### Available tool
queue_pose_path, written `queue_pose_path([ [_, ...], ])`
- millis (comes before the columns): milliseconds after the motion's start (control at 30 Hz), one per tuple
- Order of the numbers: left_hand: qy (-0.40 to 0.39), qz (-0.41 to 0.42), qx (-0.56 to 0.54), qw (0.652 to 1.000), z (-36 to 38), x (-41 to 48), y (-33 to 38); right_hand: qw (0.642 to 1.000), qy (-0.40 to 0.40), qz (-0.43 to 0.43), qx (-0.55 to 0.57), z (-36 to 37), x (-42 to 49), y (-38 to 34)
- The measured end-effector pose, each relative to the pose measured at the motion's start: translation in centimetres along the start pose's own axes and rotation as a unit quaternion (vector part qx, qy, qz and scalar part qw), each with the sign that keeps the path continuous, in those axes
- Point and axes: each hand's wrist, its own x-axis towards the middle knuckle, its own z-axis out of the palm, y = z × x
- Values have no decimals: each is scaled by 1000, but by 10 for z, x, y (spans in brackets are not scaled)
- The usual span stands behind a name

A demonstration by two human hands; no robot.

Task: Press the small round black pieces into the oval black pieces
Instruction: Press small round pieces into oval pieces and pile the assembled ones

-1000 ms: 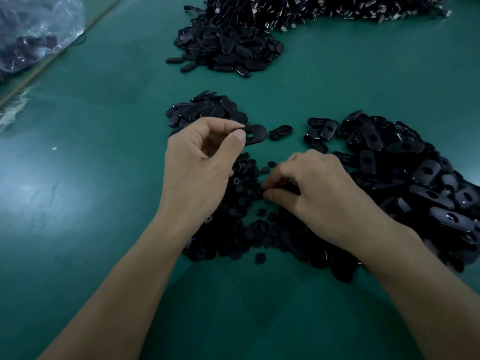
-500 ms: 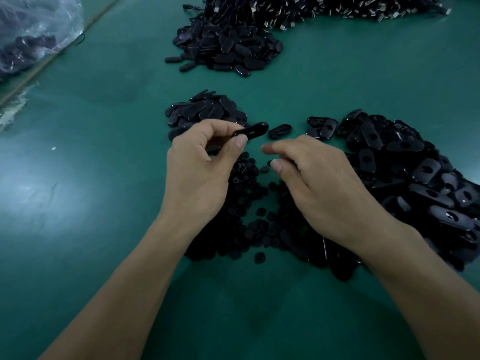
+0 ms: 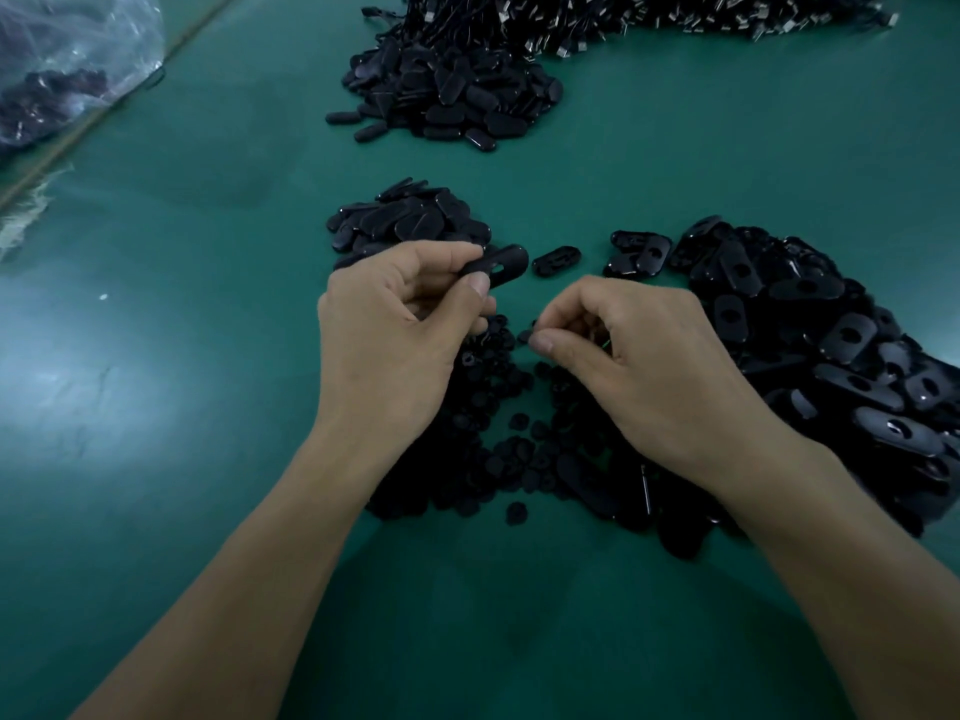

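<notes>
Head view: an oval black piece (image 3: pixel 498 265) is pinched at one end between the thumb and curled fingers of the left hand (image 3: pixel 395 330), with its free end pointing right. A small round black piece (image 3: pixel 525 335) is pinched between thumb and forefinger of the right hand (image 3: pixel 639 366), just below the oval piece and apart from it by a narrow gap.

A heap of round pieces (image 3: pixel 519 449) is spread beneath both hands and wrists; a lone round piece (image 3: pixel 516 513) is noted at its near edge. A heap of holed oval pieces (image 3: pixel 831 345) is banked to the right and cut by the frame edge. A smaller heap (image 3: pixel 410 220) is set just behind the left knuckles, and one loose oval piece (image 3: pixel 556 259) is seen beside the held one.

Bare green mat (image 3: pixel 156 433) is observed left of the left forearm, between the forearms, and as a band before the far heap (image 3: pixel 457 96). A clear plastic bag (image 3: pixel 67 59) is recorded at top left.
</notes>
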Motion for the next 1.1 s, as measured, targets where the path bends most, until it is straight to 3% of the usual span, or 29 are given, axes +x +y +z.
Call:
queue_pose_path([
  [367, -46, 6, 19, 999, 2, -6, 3, 985, 129, 2, 115, 1, 2, -1],
  [667, -55, 39, 10, 998, 8, -8, 2, 986, 110, 4, 123, 6, 2, -3],
  [1100, -75, 42, 26, 996, 9, -10, 2, 982, 144, 13, 119, 6, 0, -6],
])
